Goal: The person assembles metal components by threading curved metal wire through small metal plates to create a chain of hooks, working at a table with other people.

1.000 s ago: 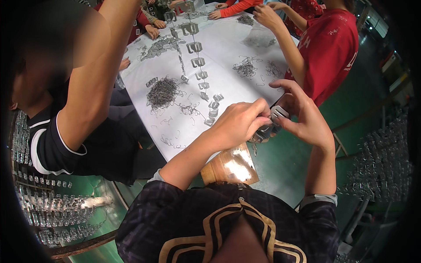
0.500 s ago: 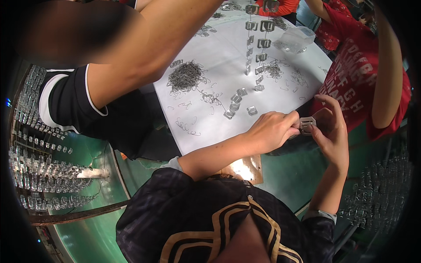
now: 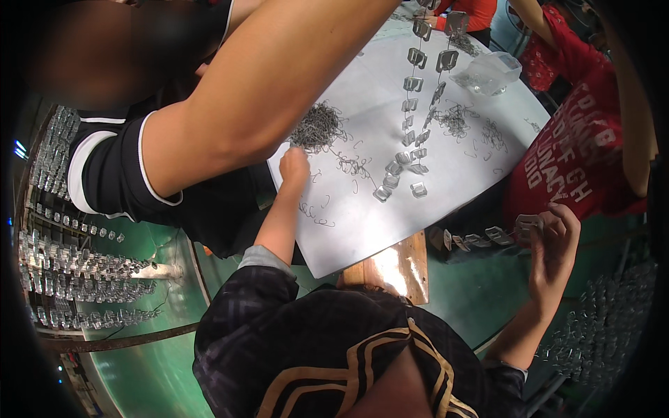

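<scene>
My right hand (image 3: pixel 549 244) pinches a silvery square metal buckle (image 3: pixel 527 226) between thumb and fingers. From it a short string of similar buckles (image 3: pixel 477 240) trails off to the left, past the table's edge. My left hand (image 3: pixel 295 166) is at the left edge of the white-covered table (image 3: pixel 348 237), its fingers curled together beside a heap of small wire hooks (image 3: pixel 318 127). Its fingertips are turned away, so whatever they hold is hidden. Several loose hooks (image 3: pixel 317 214) lie scattered near that wrist.
Two hanging strings of buckles (image 3: pixel 412 85) come down onto the middle of the table. A clear plastic container (image 3: pixel 496 73) stands at the far right. Another person's arm (image 3: pixel 244 111) reaches across at the left; a person in a red shirt (image 3: pixel 578 132) is at the right. Racks of hanging buckles (image 3: pixel 83 279) flank me.
My left hand has let go of the buckle by my right hand and moved left to the hook heap. My right hand has dropped slightly toward me, still with the buckle.
</scene>
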Demonstrator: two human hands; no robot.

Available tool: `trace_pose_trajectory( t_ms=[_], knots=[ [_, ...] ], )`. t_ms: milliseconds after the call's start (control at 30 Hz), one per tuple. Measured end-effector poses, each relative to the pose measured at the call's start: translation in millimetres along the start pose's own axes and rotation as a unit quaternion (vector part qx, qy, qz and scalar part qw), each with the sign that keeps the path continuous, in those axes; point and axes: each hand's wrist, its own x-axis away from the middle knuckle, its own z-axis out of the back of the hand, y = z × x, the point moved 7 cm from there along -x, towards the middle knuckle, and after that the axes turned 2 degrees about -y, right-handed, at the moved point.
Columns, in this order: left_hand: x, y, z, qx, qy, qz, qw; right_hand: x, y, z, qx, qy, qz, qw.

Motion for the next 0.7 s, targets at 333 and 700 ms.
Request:
trace_pose_trajectory(
  t_ms=[333, 700],
  knots=[
    [-19, -10, -24, -0.197, -0.052, -0.088, 0.975, -13, -1, -21, -0.049, -0.033, 0.005, 0.998],
    [24, 55, 38, 0.214, -0.096, -0.092, 0.968, -27, 2, -59, -0.106, -0.048, -0.009, 0.993]
  ],
)
